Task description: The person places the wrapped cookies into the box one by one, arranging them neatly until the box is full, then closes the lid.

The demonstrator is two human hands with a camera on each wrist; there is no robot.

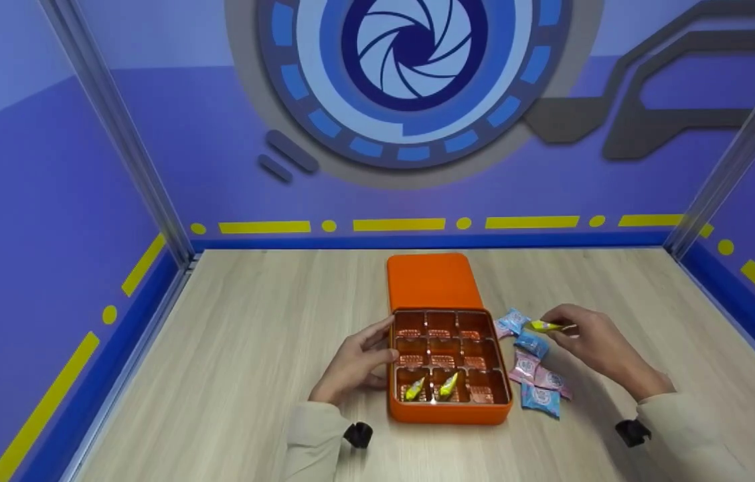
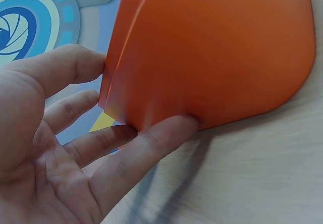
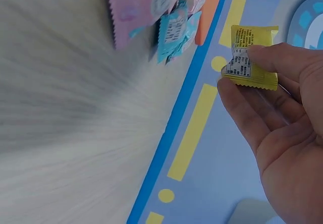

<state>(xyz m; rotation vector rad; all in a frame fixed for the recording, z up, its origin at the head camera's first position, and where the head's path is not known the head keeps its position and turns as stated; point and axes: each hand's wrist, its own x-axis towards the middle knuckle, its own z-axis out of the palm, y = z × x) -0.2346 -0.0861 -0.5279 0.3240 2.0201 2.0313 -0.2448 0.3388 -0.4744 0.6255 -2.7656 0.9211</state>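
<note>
An orange box [image 1: 450, 413] with a clear divided insert stands on the table. In its front row, the left and middle compartments each hold a yellow wrapped candy [image 1: 448, 385]. My left hand [image 1: 354, 361] rests against the box's left side, thumb at the rim; in the left wrist view its fairly straight fingertips touch the orange wall [image 2: 217, 47]. To the right of the box, my right hand [image 1: 602, 345] pinches a yellow wrapped candy [image 3: 252, 72] between thumb and fingers, above the table. Pink and blue wrapped candies [image 1: 541, 400] lie beside the box, several of them.
Behind the box lies its orange lid [image 1: 432, 280], directly against the box's back edge. The light wooden table [image 1: 243, 375] is bounded by blue-purple printed walls [image 1: 170, 147] at the back and both sides. Metal posts [image 1: 124, 144] stand at the rear corners.
</note>
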